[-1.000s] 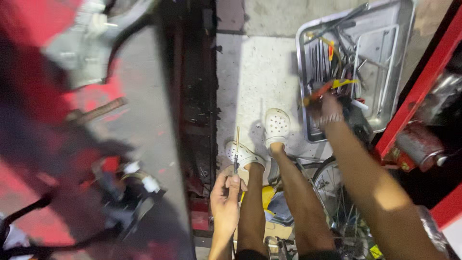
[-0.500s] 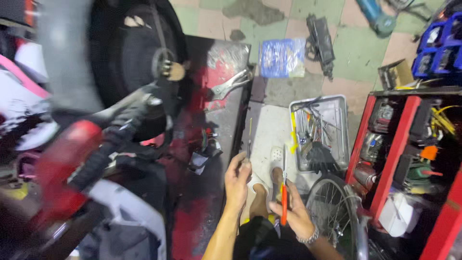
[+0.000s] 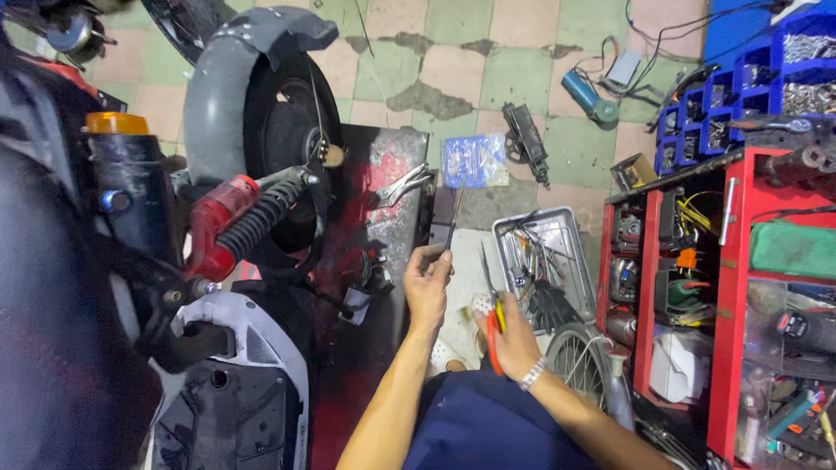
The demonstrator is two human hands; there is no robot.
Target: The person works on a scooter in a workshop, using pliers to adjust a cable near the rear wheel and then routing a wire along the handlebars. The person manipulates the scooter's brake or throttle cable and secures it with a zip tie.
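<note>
My left hand [image 3: 428, 283] is raised at the centre and pinches a thin dark rod-like tool [image 3: 454, 214] that points up and away. My right hand [image 3: 509, 335], with a metal wristband, grips red-and-yellow-handled pliers [image 3: 493, 322] whose jaws point upward. Both hands hover above the floor just left of a grey metal tool tray [image 3: 566, 231]. A motorbike's rear wheel [image 3: 279, 130] and red shock absorber [image 3: 231, 222] stand to the left of my left hand.
A red tool cabinet [image 3: 697, 296] full of parts fills the right side, with blue parts bins [image 3: 740, 96] above it. Locking pliers [image 3: 401, 184] lie on a dark ramp. A blue bag [image 3: 473, 161], a power tool [image 3: 590, 96] and a spoked wheel [image 3: 575, 361] lie on the tiled floor.
My view has tilted upward, from my feet to the wheel and floor. My right hand left the tray and now carries the pliers near my left hand, which kept its thin tool.
</note>
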